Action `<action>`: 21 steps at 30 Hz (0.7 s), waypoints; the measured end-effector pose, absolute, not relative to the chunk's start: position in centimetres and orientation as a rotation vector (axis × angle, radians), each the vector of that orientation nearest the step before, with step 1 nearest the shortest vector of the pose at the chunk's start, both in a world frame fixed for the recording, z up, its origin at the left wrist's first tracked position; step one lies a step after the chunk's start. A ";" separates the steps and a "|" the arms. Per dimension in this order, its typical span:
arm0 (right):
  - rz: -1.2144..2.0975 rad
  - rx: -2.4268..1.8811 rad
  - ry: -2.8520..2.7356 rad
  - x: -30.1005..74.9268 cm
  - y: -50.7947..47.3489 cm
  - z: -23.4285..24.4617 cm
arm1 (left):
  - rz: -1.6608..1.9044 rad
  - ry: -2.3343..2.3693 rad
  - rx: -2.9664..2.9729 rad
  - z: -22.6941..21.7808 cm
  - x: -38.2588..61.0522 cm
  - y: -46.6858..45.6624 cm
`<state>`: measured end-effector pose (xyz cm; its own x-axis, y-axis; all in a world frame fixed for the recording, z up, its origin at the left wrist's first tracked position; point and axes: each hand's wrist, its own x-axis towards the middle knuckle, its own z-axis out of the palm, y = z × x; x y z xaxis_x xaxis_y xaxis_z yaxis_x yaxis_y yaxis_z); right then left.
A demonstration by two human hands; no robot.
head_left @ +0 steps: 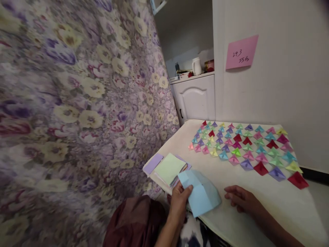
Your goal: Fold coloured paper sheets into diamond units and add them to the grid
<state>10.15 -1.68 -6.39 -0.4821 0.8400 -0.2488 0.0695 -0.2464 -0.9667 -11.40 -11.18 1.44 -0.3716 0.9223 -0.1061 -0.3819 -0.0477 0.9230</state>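
While the left hand (180, 200) is clamping the blue sheet (202, 197) over the near edge of the table (197, 164), the right hand (241, 200) is hovering beside it, grip slack; beyond, a paper stack (169, 168) is lying leftward and folded pieces (246, 165) are forming rows

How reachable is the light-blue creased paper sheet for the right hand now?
Probably yes. The right hand looks empty beside the light-blue creased paper sheet, and nothing visible stands between them. The left hand holds the opposite side, leaving the nearer edge free.
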 end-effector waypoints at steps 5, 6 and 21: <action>1.808 -1.120 -1.430 9.9 -1.9 -6.0 | 1.657 1.157 0.624 4.1 -13.4 -12.0; 1.827 -1.101 -1.396 9.8 -2.0 -5.7 | 1.645 1.151 0.607 4.5 -13.2 -12.1; 2.200 -0.443 -0.928 9.3 -5.2 -0.8 | 1.518 1.129 0.663 3.9 -8.3 -11.9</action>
<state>9.25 -5.21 -0.76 -0.6978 0.7151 -0.0404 -0.4703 -0.5001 -0.7271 -8.26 -11.85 3.94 -0.2647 0.9517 -0.1556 -0.4231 0.0304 0.9056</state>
